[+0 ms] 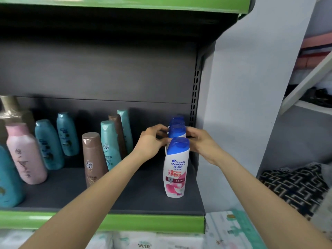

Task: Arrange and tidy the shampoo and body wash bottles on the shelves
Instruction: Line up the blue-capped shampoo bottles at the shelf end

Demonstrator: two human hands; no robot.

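— Lining up the white plastic shampoo bottles with blue flip caps, by the look of it: they stand in a single file at the right end of the dark grey shelf (125, 198), running from front to back.

— Which one is being handled?

— The second white bottle with a blue cap (177, 131), right behind the front white bottle with the pink label (175, 169). The left hand (152, 141) and the right hand (201, 141) close on it from either side, fingers curled round its cap and shoulder.

— A tight hold?

— A narrow, fingertip hold, I'd judge; the front bottle hides the lower contact.

— And next?

— Probably a small nudge to square it with the front one, without tipping the bottles behind. The teal, brown and pink bottles to the left look unsorted.
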